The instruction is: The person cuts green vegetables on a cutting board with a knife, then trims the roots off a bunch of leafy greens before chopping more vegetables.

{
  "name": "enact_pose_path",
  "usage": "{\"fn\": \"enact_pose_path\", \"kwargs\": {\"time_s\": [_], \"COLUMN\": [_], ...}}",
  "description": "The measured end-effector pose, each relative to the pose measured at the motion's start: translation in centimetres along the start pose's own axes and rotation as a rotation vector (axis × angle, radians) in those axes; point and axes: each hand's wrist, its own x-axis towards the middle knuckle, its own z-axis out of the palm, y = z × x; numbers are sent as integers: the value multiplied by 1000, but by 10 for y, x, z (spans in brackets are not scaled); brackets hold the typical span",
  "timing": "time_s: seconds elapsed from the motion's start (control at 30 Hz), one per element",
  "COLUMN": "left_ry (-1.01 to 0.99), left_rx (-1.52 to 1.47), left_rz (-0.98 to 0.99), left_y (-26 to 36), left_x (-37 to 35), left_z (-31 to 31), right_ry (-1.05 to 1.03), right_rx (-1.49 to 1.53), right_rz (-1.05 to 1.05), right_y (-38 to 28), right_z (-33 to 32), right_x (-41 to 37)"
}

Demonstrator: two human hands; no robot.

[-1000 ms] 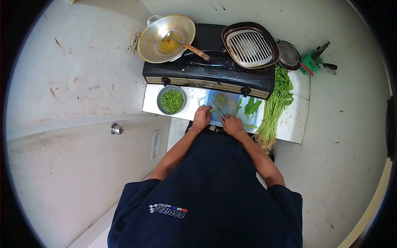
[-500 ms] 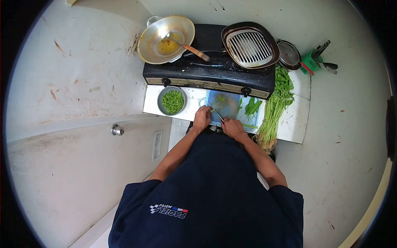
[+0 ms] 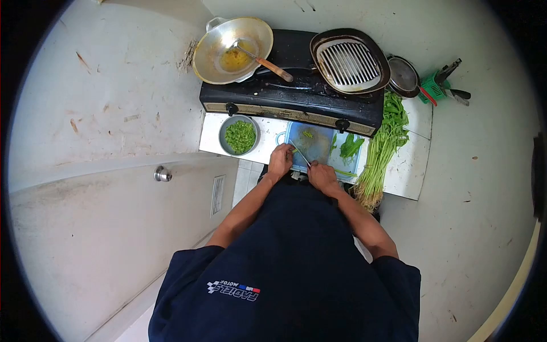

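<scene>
My right hand (image 3: 323,175) is closed around the handle of a knife (image 3: 299,152), whose blade slants up and left across a blue cutting board (image 3: 325,135). My left hand (image 3: 280,160) is at the board's left edge with its fingers pinched on a short green stem, mostly hidden, right beside the blade. A small heap of chopped green pieces (image 3: 308,134) lies on the board above the knife. Loose green leaves (image 3: 350,146) rest on its right side. To the left of the board, a grey bowl (image 3: 221,143) holds chopped greens (image 3: 240,137).
Behind the board stands a black two-burner stove (image 3: 285,101), bearing a wok (image 3: 205,60) with a wooden-handled ladle (image 3: 272,68) and a grill pan (image 3: 348,62). A rooted bunch of leafy greens (image 3: 380,154) lies at right, near a lidded pan (image 3: 402,77) and a green utensil basket (image 3: 433,86).
The view has shifted slightly, so the stove and counter items appear a little to the right. Both hands stay at the board, with the knife and stem in nearly the same place.
</scene>
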Motion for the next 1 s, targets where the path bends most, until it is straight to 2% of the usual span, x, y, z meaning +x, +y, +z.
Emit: {"fn": "enact_pose_path", "kwargs": {"time_s": [0.1,0.3,0.5,0.63,0.8,1.0], "left_ry": [-7,-4,-20,-8,-19,-32], "left_rx": [1,29,-44,-51,-37,-54], "left_rz": [-18,-6,-54,19,4,5], "left_y": [-3,-1,-4,-6,2,1], "left_x": [-2,-1,-2,0,0,1], "left_z": [1,-1,2,-1,-6,-7], "right_ry": [-90,30,7,-67,-81,-116], "right_rx": [-41,-9,-63,-37,13,15], "right_rz": [3,-4,-17,83,116,52], "right_y": [-3,-9,7,7,2,-7], "right_z": [-2,7,1,-9,-19,-17], "right_x": [8,23,3,7,13,7]}}
